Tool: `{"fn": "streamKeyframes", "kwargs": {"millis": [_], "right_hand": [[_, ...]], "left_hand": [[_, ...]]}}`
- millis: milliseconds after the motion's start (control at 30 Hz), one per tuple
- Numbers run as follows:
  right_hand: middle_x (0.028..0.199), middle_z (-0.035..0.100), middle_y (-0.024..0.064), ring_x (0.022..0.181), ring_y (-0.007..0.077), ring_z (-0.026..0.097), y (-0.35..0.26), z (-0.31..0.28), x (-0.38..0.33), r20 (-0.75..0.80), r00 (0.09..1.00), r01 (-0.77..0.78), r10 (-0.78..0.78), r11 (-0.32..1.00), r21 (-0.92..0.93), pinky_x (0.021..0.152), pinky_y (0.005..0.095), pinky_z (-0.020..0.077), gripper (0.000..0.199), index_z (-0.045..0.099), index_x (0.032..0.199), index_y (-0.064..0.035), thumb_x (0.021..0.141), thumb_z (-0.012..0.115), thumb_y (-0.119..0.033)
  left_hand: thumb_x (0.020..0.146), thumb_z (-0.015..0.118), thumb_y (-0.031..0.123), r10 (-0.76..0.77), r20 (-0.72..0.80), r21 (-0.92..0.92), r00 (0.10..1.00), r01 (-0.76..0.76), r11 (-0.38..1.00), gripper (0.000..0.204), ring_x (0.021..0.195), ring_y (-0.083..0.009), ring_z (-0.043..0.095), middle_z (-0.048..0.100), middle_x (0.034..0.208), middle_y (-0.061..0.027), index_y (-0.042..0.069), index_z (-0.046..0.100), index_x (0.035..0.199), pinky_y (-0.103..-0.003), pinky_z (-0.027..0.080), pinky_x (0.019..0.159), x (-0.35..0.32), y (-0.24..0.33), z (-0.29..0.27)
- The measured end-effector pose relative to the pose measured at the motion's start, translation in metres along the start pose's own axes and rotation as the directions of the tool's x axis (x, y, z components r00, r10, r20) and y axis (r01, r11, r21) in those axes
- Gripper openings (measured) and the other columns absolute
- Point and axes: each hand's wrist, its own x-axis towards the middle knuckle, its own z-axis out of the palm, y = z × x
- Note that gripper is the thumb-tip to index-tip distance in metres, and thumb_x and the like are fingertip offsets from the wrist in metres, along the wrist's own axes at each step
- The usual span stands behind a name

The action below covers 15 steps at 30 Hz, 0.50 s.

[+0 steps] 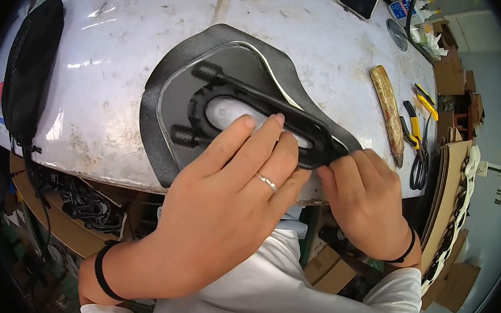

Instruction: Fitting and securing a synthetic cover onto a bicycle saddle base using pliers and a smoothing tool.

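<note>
Your left hand [229, 187] lies flat across the black frame [258, 106], fingers [231, 140] stretched out and pressing down rather than gripping, while your right hand [362, 192] is curled at the narrow tip, its fingers pinching the edge of the black cover [163, 93] where it meets the frame's point. The cover sits face down on the white bench [323, 39], near its front edge, with the frame lying inside the pale line that runs round it. Keep the flat hand's weight steady so the frame cannot slide off that line, and work the tip with short, firm pulls, folding the edge snugly over the point without puckers. Check that the margin looks even on both sides before you press it down. The scissors [420, 163] and the wooden-handled tool [389, 110] lie just to your right on the bench.
</note>
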Motion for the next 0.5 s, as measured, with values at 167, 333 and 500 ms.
{"fn": "streamKeyframes", "kwargs": {"millis": [167, 333, 500], "right_hand": [[0.077, 0.052, 0.0082, 0.071, 0.0261, 0.061, 0.013, -0.003, 0.005, -0.001, 1.000, -0.025, 0.025, 0.982, 0.186, 0.053, 0.0386, 0.0504, 0.019, 0.060, 0.098, -0.0025, 0.087, 0.076, -0.004], [0.080, 0.055, 0.0079, 0.074, 0.0256, 0.064, 0.022, -0.010, 0.007, 0.070, 0.996, 0.036, -0.051, 0.979, 0.200, 0.054, 0.0371, 0.0522, 0.031, 0.064, 0.110, 0.0006, 0.081, 0.072, -0.005], [0.080, 0.060, 0.0109, 0.072, 0.0324, 0.064, 0.015, -0.015, 0.011, 0.115, 0.993, -0.012, -0.012, 0.978, 0.209, 0.062, 0.0446, 0.0532, 0.027, 0.069, 0.110, 0.0006, 0.084, 0.078, 0.003]], "left_hand": [[0.086, 0.071, 0.018, -0.066, 0.039, 0.103, 0.997, 0.062, 0.993, 0.029, 0.131, -0.0370, 0.064, 0.069, 0.123, -0.0149, 0.011, 0.082, 0.112, -0.056, 0.049, 0.114, 0.009, 0.018, -0.003], [0.083, 0.077, 0.020, -0.124, 0.003, 0.098, 0.992, 0.123, 0.988, 0.030, 0.131, -0.0388, 0.063, 0.068, 0.124, -0.0180, 0.013, 0.083, 0.111, -0.061, 0.048, 0.114, 0.009, 0.021, 0.006], [0.085, 0.071, 0.018, -0.160, -0.002, 0.117, 0.987, 0.159, 0.980, 0.028, 0.134, -0.0402, 0.060, 0.066, 0.125, -0.0199, 0.007, 0.080, 0.109, -0.073, 0.043, 0.112, 0.011, 0.035, 0.010]]}}
